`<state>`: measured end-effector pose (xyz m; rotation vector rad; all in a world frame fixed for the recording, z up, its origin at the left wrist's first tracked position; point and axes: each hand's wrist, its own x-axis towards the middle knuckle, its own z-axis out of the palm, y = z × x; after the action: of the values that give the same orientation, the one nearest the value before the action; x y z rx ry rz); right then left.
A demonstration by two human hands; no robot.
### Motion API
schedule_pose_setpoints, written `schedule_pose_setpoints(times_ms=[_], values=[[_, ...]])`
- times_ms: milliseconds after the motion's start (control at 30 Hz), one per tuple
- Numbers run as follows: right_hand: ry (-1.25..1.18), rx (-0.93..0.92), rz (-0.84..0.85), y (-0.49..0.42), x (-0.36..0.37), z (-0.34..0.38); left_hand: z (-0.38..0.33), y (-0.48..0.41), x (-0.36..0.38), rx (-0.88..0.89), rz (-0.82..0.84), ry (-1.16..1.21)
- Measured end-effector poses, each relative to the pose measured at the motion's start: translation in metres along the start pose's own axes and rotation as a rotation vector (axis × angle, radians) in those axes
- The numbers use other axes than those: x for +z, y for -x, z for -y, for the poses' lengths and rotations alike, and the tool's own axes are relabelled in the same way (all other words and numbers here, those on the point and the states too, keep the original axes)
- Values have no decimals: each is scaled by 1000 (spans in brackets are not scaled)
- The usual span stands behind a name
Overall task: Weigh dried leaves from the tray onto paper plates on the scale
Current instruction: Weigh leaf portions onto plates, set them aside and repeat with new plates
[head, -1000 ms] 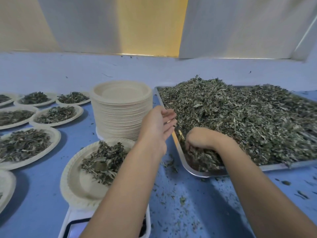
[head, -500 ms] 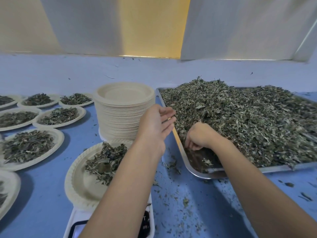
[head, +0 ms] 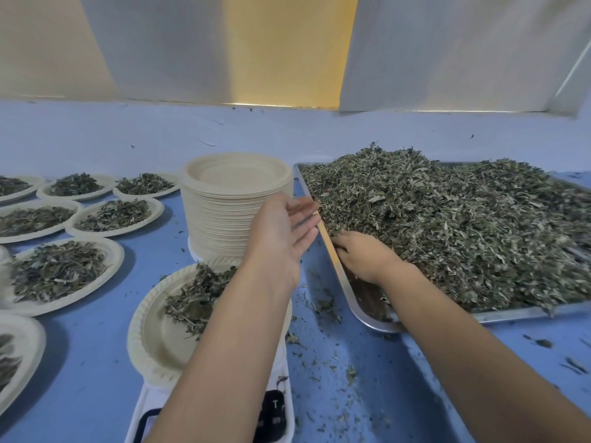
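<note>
Judged mid-refill: topping up the paper plate [head: 150, 340] on the scale [head: 140, 410], with only a modest heap on it so far. At the near-left corner of the tray [head: 511, 313], the right hand [head: 364, 259], fingers [head: 340, 247] curled down into the edge of the dried leaves [head: 463, 225] and seemingly closing on a clump (tips buried, so grip not fully visible). Just above the tray's left rim, beside the stack of empty plates [head: 224, 219], the left hand [head: 281, 238], fingers [head: 303, 219] straight and slightly apart, holding nothing, in no visible contact.

Next, probably: lift the clump clear of the rim, carry it left past the stack, and drop it over the middle of the plate in small pinches while watching the readout. Worth keeping low and loose-fisted, given the crumbs scattered on the counter [head: 96, 362] between tray and scale. Readout half hidden under the left forearm; digits unreadable.

Counted: one tray, heaped; one scale; one plate on it; one tall stack of empties (too many to count); seven filled plates [head: 112, 260] on the counter to the left, two cut by the frame edge, perhaps a sliver of an eighth; two hands.
</note>
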<state>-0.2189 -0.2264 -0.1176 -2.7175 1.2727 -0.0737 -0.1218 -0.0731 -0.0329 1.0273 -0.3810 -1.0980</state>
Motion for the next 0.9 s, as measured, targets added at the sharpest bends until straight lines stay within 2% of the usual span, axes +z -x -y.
schedule_pose_setpoints(times_ms=[200, 333, 400, 500, 567, 633, 767, 900], values=[[152, 84, -119, 14, -8, 12, -1, 3, -3, -11, -13, 23], [71, 146, -205, 18, -12, 16, 0, 6, 1, -19, -44, 26], [-120, 210, -329, 20, -14, 12, 4, 4, 5, -36, -81, 51], [-602, 359, -522, 22, -18, 4, 12, -2, 11, -102, -103, 90], [-1023, 460, -560, 24, -20, 0, 18, -7, 15, -155, -101, 100], [-1349, 501, -512, 28, -22, 0, 26, -11, 19, -198, -81, 98], [-1600, 463, -481, 38, -27, 9, 39, -14, 25, -257, -46, 118], [-1731, 415, -507, 47, -40, 22, 38, -15, 22, -204, -54, 143]])
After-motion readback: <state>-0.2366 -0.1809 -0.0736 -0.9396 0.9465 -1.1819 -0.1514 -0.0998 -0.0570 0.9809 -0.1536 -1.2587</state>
